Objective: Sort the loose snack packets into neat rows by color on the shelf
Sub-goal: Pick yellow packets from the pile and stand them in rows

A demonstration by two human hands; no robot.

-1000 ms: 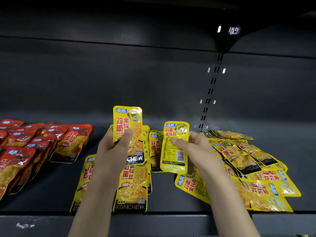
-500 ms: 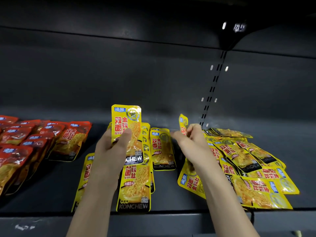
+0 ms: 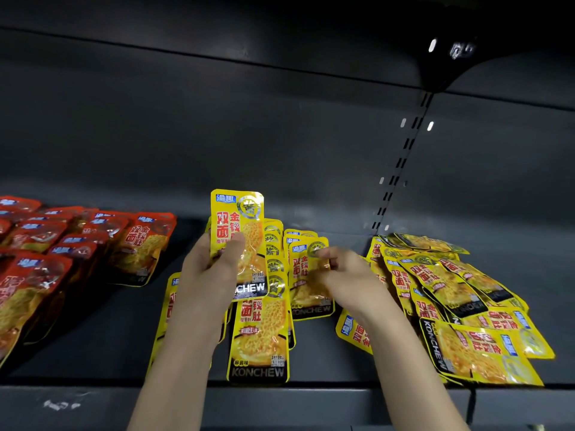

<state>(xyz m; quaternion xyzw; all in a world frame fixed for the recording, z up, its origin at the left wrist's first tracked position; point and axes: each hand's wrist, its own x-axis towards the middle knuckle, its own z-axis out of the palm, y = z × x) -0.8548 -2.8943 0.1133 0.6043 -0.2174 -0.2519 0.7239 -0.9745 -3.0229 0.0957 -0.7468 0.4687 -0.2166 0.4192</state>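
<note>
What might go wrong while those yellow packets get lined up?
The loose yellow pile reaches the shelf edge, so a nudge from the right hand may drop packets. The upright packet, gripped low by the left hand, might slip onto the row below.

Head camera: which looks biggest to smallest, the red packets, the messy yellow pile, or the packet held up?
1. Red packets and yellow pile: alike, unsure.
2. Held packet in left hand.
</note>
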